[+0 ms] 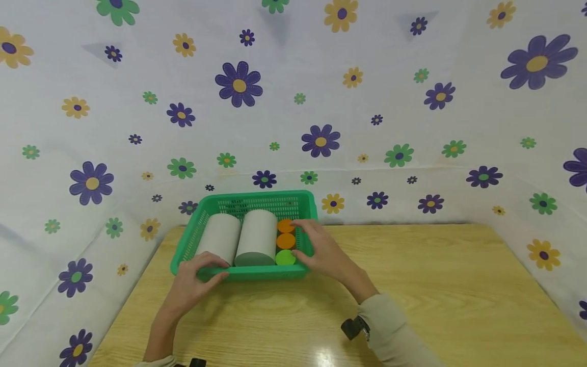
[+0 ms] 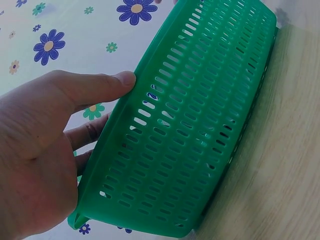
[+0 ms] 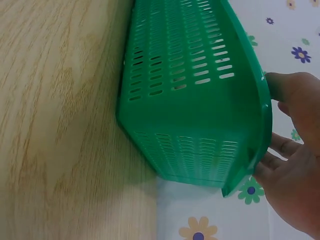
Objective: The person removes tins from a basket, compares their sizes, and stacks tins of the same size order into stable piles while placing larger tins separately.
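Note:
A green plastic basket stands on the table with two white paper rolls lying side by side in it. Along its right end sit two orange-lidded containers and one with a bright green lid; their bodies are mostly hidden. My left hand holds the near rim at the left, thumb outside and fingers over it. Reaching over the right rim, my right hand has its fingers spread, one fingertip by the far orange lid and the thumb beside the green lid.
The wooden table extends to the right and in front of the basket. Behind it hangs a white flower-printed cloth, close to the basket's far side. Dark straps with small devices sit at both wrists.

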`<state>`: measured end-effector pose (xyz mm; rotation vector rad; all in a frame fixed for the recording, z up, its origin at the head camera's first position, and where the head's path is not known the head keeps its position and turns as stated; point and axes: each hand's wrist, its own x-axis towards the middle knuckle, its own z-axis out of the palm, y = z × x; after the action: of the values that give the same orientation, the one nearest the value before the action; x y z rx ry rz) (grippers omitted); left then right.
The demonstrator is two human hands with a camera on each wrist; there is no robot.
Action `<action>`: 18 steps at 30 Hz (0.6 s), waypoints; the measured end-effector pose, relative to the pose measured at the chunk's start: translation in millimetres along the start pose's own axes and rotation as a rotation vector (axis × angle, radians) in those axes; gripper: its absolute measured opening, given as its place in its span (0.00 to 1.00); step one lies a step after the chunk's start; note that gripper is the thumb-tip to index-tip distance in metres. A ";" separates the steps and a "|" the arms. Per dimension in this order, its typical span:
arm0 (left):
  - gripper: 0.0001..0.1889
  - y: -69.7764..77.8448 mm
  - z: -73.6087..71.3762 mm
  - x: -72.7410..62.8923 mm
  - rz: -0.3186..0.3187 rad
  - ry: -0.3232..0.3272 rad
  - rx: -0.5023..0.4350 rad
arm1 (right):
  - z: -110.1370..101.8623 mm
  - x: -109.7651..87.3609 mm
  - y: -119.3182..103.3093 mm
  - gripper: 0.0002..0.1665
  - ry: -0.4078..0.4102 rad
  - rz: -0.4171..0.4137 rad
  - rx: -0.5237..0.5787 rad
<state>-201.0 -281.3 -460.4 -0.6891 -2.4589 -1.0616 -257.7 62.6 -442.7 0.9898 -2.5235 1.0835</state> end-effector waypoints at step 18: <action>0.10 -3.0 -1.9 -1.5 0.037 0.010 0.007 | 12.5 29.5 1.1 0.35 -0.284 0.014 -0.123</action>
<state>-201.3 -285.0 -461.7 -0.7227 -2.4305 -1.0393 -279.8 39.6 -439.1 1.1649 -2.7837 0.8290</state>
